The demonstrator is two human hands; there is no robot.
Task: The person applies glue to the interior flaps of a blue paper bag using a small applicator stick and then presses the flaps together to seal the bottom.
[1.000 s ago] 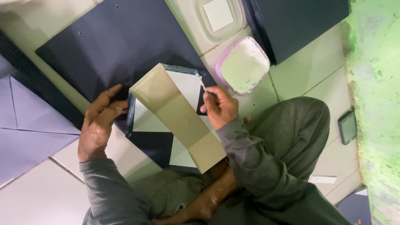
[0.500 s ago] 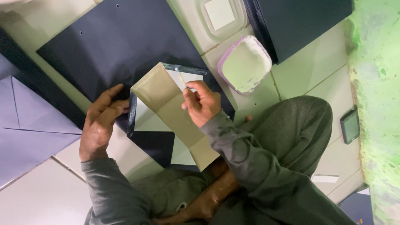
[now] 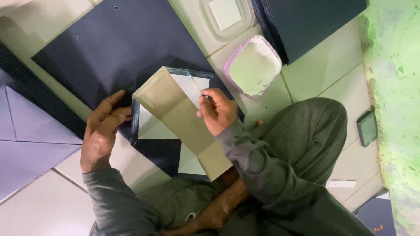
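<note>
Person seated on tiled floor (image 3: pixel 39 209), dark navy sheet (image 3: pixel 113 52) spread ahead. Left hand (image 3: pixel 103 133) lies flat, fingers spread, pinning the left edge of a dark-bordered white sheet (image 3: pixel 153 129). A tan paper strip (image 3: pixel 179 116) lies diagonally across that sheet. Right hand (image 3: pixel 217 111) has fingers pinched on a thin brush (image 3: pixel 194 83), tip at the sheet's upper right border. Tub of white paste (image 3: pixel 253 65) sits just beyond. Judgement: short, even strokes along the border, sheet held firm, would keep paste off the strip.
</note>
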